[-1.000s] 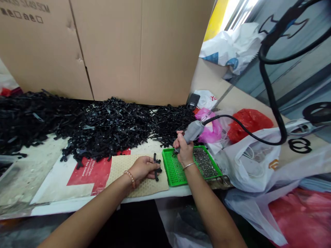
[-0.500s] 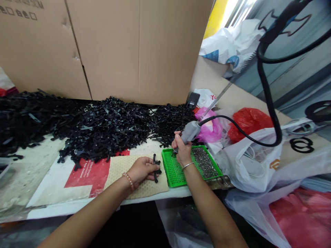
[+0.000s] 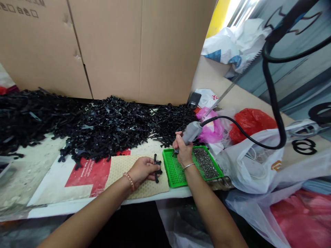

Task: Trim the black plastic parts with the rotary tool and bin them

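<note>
My left hand (image 3: 143,170) rests over a beige textured pad (image 3: 120,182) and pinches a small black plastic part (image 3: 156,168) with crossing arms. Wrapped round a grey electric screwdriver (image 3: 191,132), my right hand (image 3: 184,151) holds the tool tilted above a green perforated tray (image 3: 173,176). Many small metal screws (image 3: 205,163) lie in the tray's right half, and a thinner scatter sits in its holes on the left. The screwdriver's tip is hidden behind my right hand, so I cannot tell whether it touches a screw.
Heaps of black plastic parts (image 3: 111,125) spread along the table's back, before a large cardboard box (image 3: 111,48). A black cable (image 3: 240,129) and a coiled spring (image 3: 227,90) run from the tool to the upper right. Plastic bags (image 3: 253,124) crowd the right side.
The view has shifted very slightly. Both hands, the black part and the screwdriver keep nearly the same places over the pad and tray.
</note>
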Demonstrator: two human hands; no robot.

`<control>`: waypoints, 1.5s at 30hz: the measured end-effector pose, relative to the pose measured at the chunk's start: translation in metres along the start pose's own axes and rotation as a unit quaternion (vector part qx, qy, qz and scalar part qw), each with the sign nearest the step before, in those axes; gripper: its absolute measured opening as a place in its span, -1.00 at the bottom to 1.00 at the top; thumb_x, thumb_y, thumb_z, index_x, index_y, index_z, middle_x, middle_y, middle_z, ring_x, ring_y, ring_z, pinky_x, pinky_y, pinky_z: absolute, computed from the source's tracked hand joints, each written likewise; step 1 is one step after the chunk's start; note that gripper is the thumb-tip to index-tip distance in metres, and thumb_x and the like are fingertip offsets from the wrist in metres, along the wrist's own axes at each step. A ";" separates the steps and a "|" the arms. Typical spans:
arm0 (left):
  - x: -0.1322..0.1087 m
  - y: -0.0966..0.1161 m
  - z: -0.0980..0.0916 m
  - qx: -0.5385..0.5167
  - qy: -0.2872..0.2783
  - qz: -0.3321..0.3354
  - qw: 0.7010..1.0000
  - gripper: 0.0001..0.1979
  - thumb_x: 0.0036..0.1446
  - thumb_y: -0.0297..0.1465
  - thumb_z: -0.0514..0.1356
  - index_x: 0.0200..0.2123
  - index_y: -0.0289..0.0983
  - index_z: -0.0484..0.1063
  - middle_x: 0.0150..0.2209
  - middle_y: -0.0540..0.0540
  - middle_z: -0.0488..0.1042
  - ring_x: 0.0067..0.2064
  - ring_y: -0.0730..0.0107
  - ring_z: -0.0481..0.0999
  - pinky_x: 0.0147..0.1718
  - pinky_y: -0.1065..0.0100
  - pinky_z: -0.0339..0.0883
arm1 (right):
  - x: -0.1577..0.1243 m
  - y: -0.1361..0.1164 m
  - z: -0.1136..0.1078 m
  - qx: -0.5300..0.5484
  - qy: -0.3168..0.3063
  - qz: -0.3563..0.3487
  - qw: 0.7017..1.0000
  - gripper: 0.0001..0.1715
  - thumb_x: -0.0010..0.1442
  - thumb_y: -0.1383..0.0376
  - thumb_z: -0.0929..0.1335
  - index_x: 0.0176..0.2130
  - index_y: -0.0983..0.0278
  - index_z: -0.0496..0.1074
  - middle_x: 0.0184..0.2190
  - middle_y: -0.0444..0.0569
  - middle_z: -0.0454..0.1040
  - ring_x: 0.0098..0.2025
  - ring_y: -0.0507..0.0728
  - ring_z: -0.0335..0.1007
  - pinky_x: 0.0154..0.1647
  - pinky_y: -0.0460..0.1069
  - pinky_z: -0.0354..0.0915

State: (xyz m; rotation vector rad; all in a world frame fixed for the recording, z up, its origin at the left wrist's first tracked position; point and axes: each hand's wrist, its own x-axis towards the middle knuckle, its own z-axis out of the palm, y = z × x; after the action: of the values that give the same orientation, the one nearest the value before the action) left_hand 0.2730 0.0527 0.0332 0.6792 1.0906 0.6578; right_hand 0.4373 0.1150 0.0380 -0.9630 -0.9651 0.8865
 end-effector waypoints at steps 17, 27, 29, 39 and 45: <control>0.000 0.000 -0.001 0.000 -0.002 0.003 1.000 -0.72 -0.17 -0.45 0.43 -0.50 -0.36 0.35 -0.56 -0.06 0.49 -0.53 0.43 0.51 -0.55 0.44 0.45 | -0.001 0.000 0.000 -0.013 -0.004 -0.001 1.000 -0.57 -0.01 0.05 0.46 -0.27 0.29 0.39 -0.69 -0.27 0.19 -0.67 -0.03 0.07 -0.62 -0.12 0.06; 0.000 0.000 0.000 -0.007 -0.003 0.014 1.000 -0.73 -0.14 -0.47 0.41 -0.50 -0.36 0.33 -0.56 -0.07 0.49 -0.52 0.41 0.51 -0.55 0.43 0.45 | -0.040 -0.056 0.026 0.163 -0.053 0.052 0.984 -0.62 0.06 0.08 0.43 -0.19 0.24 0.38 -0.72 -0.33 0.07 -0.68 -0.05 -0.07 -0.61 -0.15 0.06; 0.001 -0.001 -0.001 -0.002 -0.007 0.018 1.000 -0.73 -0.15 -0.45 0.42 -0.51 -0.36 0.34 -0.56 -0.07 0.49 -0.52 0.41 0.51 -0.54 0.43 0.45 | -0.054 -0.056 0.033 0.161 -0.080 0.068 0.981 -0.65 0.06 0.09 0.43 -0.22 0.24 0.37 -0.72 -0.32 0.07 -0.68 -0.05 -0.06 -0.62 -0.15 0.05; 0.000 -0.001 -0.002 0.003 -0.011 0.029 1.000 -0.70 -0.18 -0.39 0.44 -0.52 -0.35 0.35 -0.58 -0.06 0.48 -0.53 0.43 0.50 -0.56 0.45 0.43 | -0.064 -0.044 0.038 0.142 -0.078 0.085 0.983 -0.65 0.06 0.08 0.42 -0.25 0.22 0.33 -0.71 -0.32 0.05 -0.68 -0.03 -0.06 -0.60 -0.13 0.05; 0.002 -0.003 -0.003 0.004 -0.018 0.031 0.999 -0.68 -0.20 -0.37 0.45 -0.51 -0.36 0.36 -0.59 -0.06 0.47 -0.53 0.43 0.49 -0.55 0.44 0.44 | -0.066 -0.045 0.037 0.132 -0.076 0.083 0.985 -0.63 0.05 0.06 0.42 -0.25 0.21 0.29 -0.71 -0.32 0.04 -0.68 -0.03 -0.05 -0.60 -0.12 0.05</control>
State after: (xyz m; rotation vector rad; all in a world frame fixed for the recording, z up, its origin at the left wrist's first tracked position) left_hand 0.2715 0.0530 0.0290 0.7315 1.0425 0.6912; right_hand 0.3894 0.0495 0.0727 -0.7643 -0.8777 1.2104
